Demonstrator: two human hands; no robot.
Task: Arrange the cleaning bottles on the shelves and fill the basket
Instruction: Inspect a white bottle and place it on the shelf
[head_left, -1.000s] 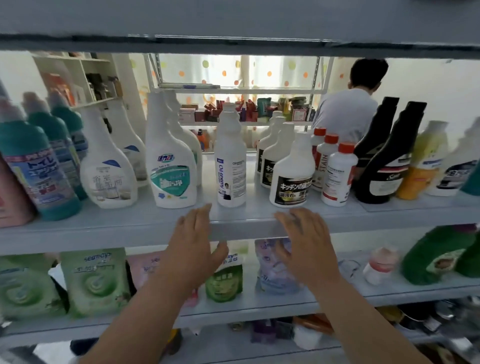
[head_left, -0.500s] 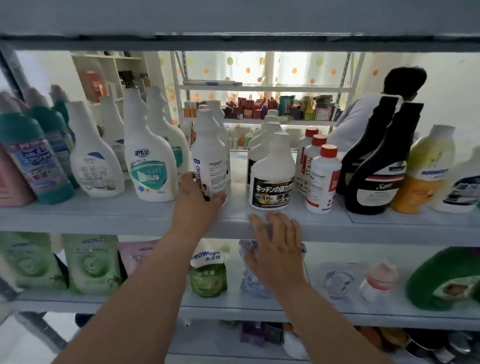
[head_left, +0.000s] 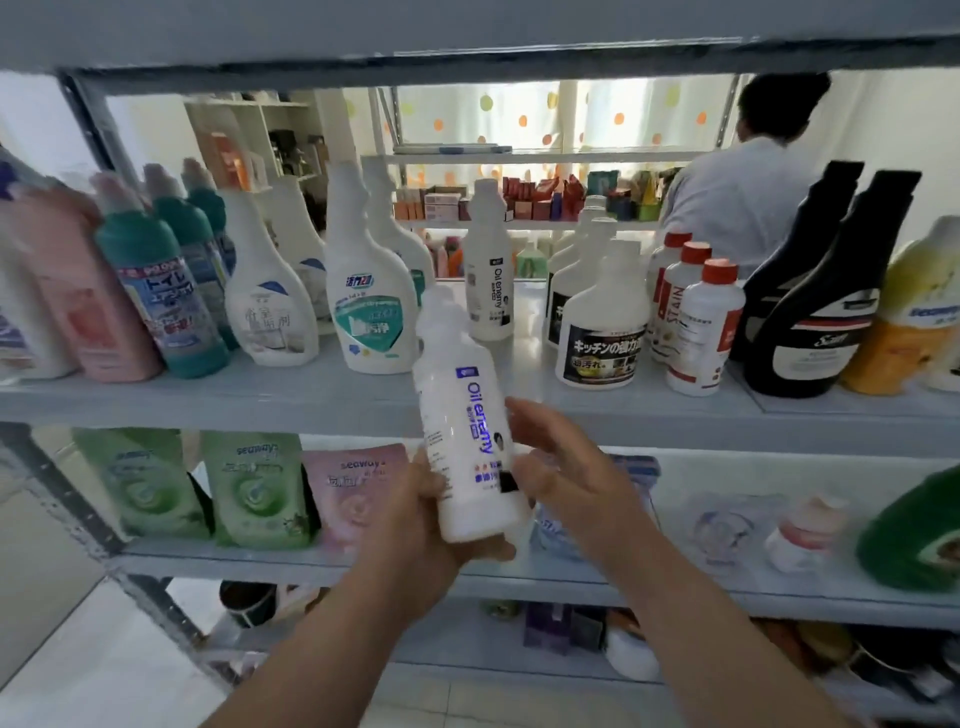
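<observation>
My left hand (head_left: 415, 525) grips the lower part of a white "Oil enemy" bottle (head_left: 462, 415), held upright in front of the middle shelf (head_left: 311, 400). My right hand (head_left: 566, 467) touches the bottle's right side with loosely spread fingers. A second "Oil enemy" bottle (head_left: 488, 270) stands further back on that shelf. Around it stand white spray bottles (head_left: 369, 291), teal bottles (head_left: 156, 280), a white bottle with a black label (head_left: 602, 327), red-capped bottles (head_left: 701, 322) and black bottles (head_left: 821, 301). No basket is in view.
The lower shelf (head_left: 675, 587) holds green refill pouches (head_left: 254, 488), a pink pouch (head_left: 348, 488) and a green bottle (head_left: 914, 535). A person in a white shirt (head_left: 737, 192) stands behind the rack. More items sit on the bottom shelf.
My left hand took the front "Oil enemy" bottle off the middle shelf and drew it toward me. My right hand rose from the shelf edge to the bottle's side.
</observation>
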